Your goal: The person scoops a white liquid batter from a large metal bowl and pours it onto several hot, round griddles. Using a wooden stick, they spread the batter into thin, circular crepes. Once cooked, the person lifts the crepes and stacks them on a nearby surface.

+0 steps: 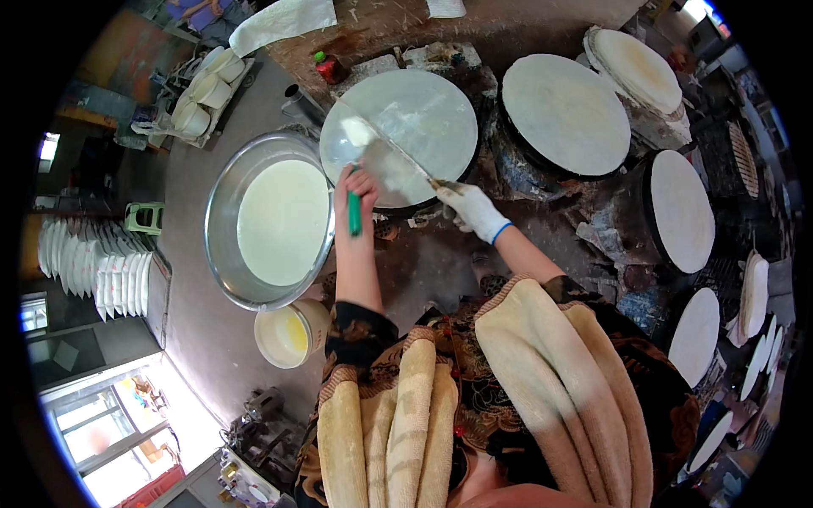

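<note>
My bare left hand (pixel 359 188) is closed round the green handle (pixel 354 216) of a tool, over the near left part of a round pale griddle (pixel 440 110). The head of that tool is smeared and cannot be made out. My right hand (pixel 476 212), in a white glove with a blue cuff, grips a long thin straight stick-like tool (pixel 396 151). The stick slants across the griddle towards its far left edge. A white patch of batter (pixel 359 131) shows on the griddle beside the stick. Left of it stands a wide metal basin (pixel 222 254) of pale batter.
A cream bucket (pixel 318 322) with yellowish liquid stands below the basin. More round griddles (pixel 566 114) curve along the right, with a stack of flat round sheets (pixel 635 68) behind. Far left are white buckets (pixel 190 118), a green stool (pixel 144 218) and stacked white sacks (pixel 123 284). A red bottle (pixel 331 70) stands behind.
</note>
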Tool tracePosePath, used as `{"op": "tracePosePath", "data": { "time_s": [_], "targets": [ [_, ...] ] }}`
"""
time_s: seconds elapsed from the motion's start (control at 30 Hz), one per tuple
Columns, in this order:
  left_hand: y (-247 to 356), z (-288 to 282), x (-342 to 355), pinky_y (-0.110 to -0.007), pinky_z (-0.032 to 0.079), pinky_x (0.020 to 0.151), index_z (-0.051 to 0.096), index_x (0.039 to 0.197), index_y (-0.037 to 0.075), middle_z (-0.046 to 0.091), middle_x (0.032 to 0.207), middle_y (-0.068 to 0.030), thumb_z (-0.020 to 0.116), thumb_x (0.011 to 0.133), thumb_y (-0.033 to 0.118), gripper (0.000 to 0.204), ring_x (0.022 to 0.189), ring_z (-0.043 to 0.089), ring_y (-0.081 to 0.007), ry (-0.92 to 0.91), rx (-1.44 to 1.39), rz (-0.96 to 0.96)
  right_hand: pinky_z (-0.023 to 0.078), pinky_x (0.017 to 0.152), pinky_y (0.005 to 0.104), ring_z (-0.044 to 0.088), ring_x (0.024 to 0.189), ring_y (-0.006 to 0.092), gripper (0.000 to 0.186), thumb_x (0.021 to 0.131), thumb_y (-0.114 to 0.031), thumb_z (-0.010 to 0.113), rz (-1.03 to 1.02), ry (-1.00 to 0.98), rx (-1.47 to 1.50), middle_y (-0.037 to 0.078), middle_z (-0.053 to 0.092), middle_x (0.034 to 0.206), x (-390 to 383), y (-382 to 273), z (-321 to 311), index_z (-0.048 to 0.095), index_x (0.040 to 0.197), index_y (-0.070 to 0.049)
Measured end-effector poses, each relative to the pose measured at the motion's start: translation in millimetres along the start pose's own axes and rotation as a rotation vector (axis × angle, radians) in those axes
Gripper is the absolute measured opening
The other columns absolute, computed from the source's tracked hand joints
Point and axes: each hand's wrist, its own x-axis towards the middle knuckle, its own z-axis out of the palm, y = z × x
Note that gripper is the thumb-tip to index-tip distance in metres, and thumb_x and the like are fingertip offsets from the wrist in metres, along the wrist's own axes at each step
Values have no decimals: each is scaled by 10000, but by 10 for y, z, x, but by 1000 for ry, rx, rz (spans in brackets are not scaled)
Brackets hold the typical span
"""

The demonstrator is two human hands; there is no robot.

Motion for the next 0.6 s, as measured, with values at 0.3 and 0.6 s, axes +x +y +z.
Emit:
{"op": "tracePosePath", "data": {
  "time_s": [0.3,0.6],
  "targets": [
    [1077,-58,-1112,-295,375,416,455,1009,113,477,601,-33,524,949,273,184,473,452,-162,845,1712,1070,501,820,357,657,935,308,472,932,-356,517,-466,65,-744,169,680,1024,-5,712,49,510,1330,-102],
    [1204,82,-1777,-408,472,516,434,1324,94,621,711,-164,500,954,271,415,574,608,-308,950,1927,1774,381,460,247,480,516,89,410,911,-332,589,-51,367,-4,4,562,690,-451,145,-715,589,1275,-144]
  ]
}}
